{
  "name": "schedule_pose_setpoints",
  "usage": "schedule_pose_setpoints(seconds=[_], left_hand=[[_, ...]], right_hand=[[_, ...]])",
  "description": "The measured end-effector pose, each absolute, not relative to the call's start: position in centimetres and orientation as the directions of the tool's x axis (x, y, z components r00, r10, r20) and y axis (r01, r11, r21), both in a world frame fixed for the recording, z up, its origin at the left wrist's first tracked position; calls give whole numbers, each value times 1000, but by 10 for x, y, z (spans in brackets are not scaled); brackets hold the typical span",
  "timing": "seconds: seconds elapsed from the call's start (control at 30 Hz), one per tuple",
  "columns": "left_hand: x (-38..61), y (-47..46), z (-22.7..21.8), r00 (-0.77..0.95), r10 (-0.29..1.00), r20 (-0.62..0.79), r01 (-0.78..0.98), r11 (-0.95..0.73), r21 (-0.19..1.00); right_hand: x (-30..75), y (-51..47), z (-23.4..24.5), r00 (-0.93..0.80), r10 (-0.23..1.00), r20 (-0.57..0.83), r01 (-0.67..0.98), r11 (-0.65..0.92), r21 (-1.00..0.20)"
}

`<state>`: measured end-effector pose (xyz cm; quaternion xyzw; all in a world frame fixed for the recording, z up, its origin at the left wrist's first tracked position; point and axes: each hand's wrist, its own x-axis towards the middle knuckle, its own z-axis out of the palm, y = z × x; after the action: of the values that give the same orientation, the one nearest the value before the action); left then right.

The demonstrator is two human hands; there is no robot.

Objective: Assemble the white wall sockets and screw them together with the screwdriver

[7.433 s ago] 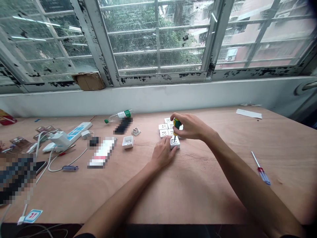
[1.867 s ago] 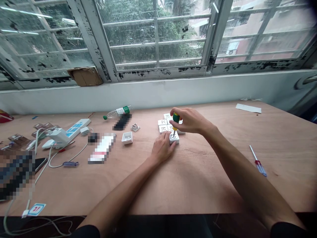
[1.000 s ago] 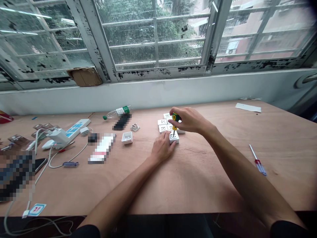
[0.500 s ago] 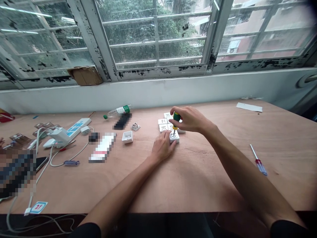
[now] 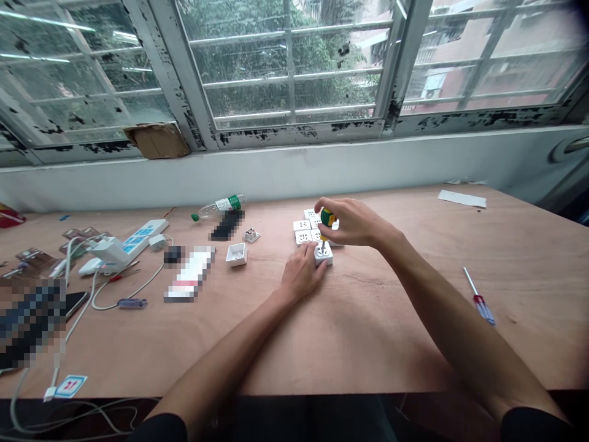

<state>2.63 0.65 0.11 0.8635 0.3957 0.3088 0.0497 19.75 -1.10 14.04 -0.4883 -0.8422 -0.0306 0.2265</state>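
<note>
A small white socket (image 5: 324, 254) lies on the wooden table (image 5: 368, 319). My left hand (image 5: 301, 275) grips its near left side, fingers curled around it. My right hand (image 5: 352, 222) is closed on the green and yellow handle of a short screwdriver (image 5: 327, 218), which stands upright with its tip down on the socket. Just behind it several more white sockets (image 5: 304, 231) lie in a tight group, partly hidden by my right hand.
Left of the sockets are an empty white socket shell (image 5: 237, 254), a small socket insert (image 5: 251, 235), a lying plastic bottle (image 5: 218, 208), a power strip (image 5: 138, 238) and cables (image 5: 115, 294). A red and blue screwdriver (image 5: 479, 297) lies at the right. A white strip (image 5: 461, 198) is far right.
Both hands stay on the socket and the screwdriver. My right hand's grip on the handle shifts slightly between frames. The view has tilted a little since the oldest frame.
</note>
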Motion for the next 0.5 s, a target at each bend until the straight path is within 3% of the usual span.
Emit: schedule_pose_setpoints(seconds=[0.3,0.5], left_hand=[[27,6,1,496,715,493,653,-681,330],[27,6,2,492,719,491,655,-677,336]], right_hand=[[195,-9,140,-370,832,413,872,464,-153],[198,-10,140,-433,806,404,830,531,-171]])
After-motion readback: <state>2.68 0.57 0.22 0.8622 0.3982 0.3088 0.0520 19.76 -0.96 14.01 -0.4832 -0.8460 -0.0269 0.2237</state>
